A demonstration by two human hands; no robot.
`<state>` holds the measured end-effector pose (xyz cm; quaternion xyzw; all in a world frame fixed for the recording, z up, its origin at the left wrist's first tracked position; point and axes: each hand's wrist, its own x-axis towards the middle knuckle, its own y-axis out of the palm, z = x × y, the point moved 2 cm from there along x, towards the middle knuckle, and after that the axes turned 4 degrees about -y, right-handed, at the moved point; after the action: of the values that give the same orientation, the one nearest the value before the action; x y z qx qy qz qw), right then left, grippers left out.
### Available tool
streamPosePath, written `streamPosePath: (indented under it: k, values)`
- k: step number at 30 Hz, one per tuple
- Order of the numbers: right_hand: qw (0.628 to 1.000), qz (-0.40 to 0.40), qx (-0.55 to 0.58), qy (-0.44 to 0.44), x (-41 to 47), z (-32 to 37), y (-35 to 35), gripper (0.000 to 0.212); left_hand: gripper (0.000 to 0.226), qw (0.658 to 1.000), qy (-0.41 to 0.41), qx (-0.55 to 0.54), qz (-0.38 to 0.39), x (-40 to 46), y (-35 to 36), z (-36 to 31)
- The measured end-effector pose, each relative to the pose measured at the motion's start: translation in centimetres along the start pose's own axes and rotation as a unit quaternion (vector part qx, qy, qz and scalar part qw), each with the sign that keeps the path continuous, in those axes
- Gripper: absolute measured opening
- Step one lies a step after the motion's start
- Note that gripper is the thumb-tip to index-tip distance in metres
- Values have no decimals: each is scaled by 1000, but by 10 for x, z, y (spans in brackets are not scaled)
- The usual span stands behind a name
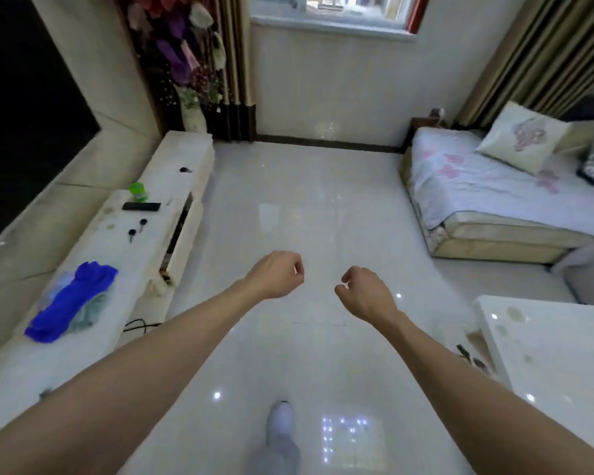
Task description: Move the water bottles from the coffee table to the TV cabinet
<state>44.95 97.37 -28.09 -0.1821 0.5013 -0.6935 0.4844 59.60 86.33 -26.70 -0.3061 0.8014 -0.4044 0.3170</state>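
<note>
Both my arms stretch forward over the glossy white floor. My left hand point(278, 274) and my right hand point(366, 291) hang side by side with fingers loosely curled and nothing in them. The long white TV cabinet point(83, 289) runs along the left wall. A corner of the white coffee table point(549, 351) shows at the lower right. A small bottle with a green cap point(138, 192) stands on the cabinet's far part. No other bottle is in view.
On the cabinet lie a blue cloth point(71, 301), a black remote point(141, 206) and keys point(137, 228). A dark TV screen point(21, 125) hangs at left, a flower vase point(192, 111) stands beyond the cabinet. A sofa bed point(501, 207) with cushions is at right. My foot point(280, 423) steps forward.
</note>
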Motion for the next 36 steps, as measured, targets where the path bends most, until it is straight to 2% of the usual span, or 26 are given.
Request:
streamPosePath:
  k: [6,13,19,27,36]
  values:
    - [989,-62,41,126,73,-97,-81,37,21,994,84,-39,56,142,13,-113]
    - [956,-156,98,228,132,-204,-160,36,20,977,180,10,111,260,42,-244]
    - [931,-199,141,270,207,-315,-215,35,20,960,245,48,123,367,81,-365]
    - [904,-212,177,326,309,-460,-323,23,22,954,260,74,126,510,98,-529]
    - [875,-244,186,375,403,-615,-406,18,21,921,319,98,201,662,161,-691]
